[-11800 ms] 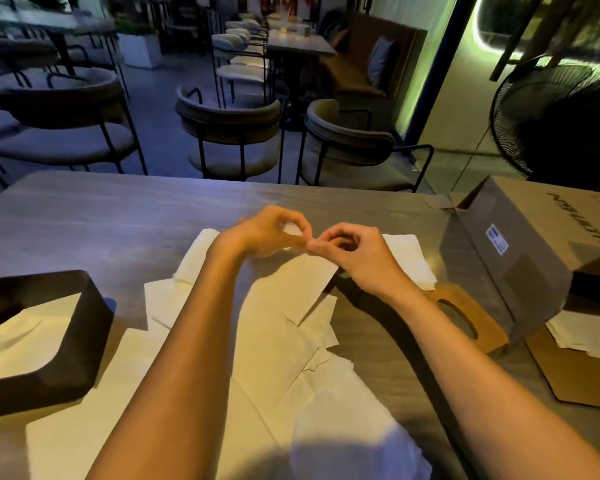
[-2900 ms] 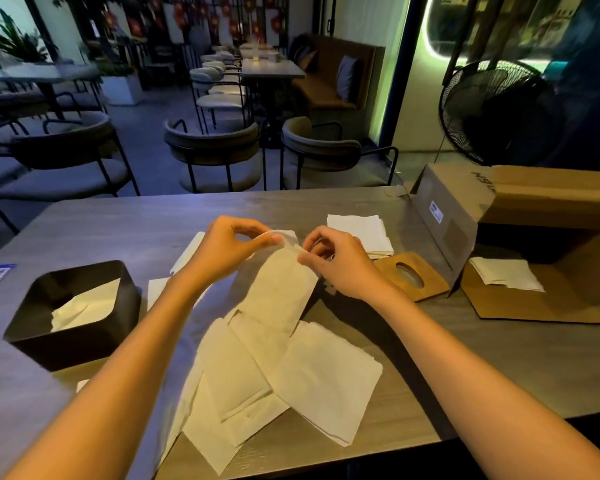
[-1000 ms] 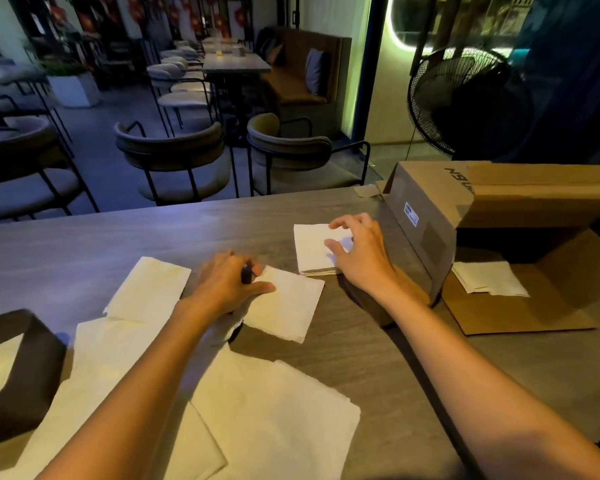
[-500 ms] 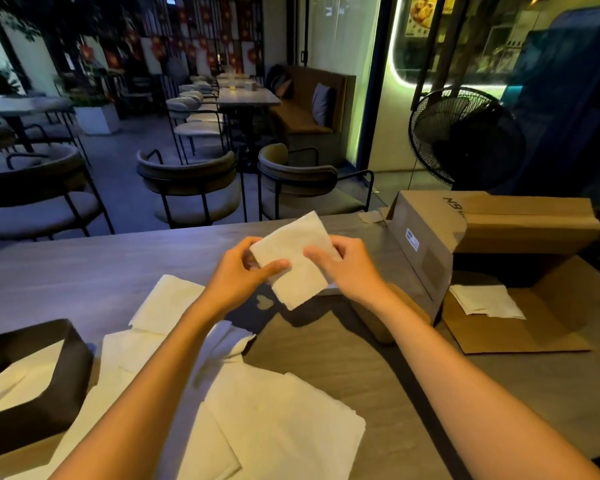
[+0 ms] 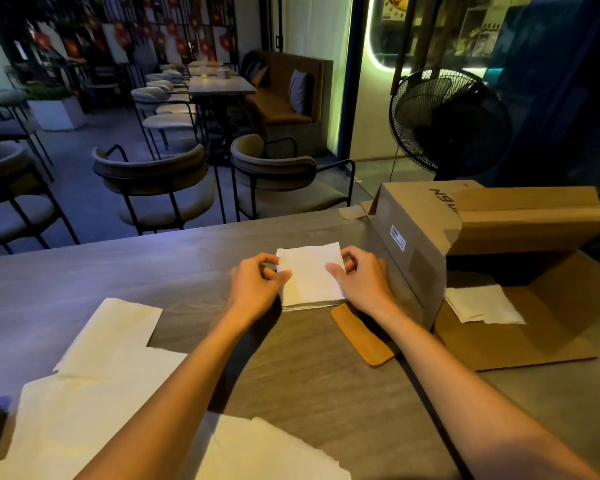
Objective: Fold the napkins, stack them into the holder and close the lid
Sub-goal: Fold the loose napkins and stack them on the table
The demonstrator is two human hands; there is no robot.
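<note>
A folded napkin [image 5: 310, 271] lies on top of a small stack of folded napkins [image 5: 314, 303] on the wooden table [image 5: 84, 265]. The left hand [image 5: 255, 285] pinches its left edge with curled fingers, and the right hand [image 5: 362, 280] pinches its right edge. A wooden lid [image 5: 362, 336] lies just beside the stack. Unfolded napkins [image 5: 94, 382] spread nearer the person, and a cardboard box [image 5: 430, 230] stands to the right.

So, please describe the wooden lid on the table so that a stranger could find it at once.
Start at the large cardboard box on the right of the table. Just left of its near corner, under the right wrist, lies the wooden lid, flat beside the stack of folded napkins. It is the only brown, rounded board among white paper.
</note>
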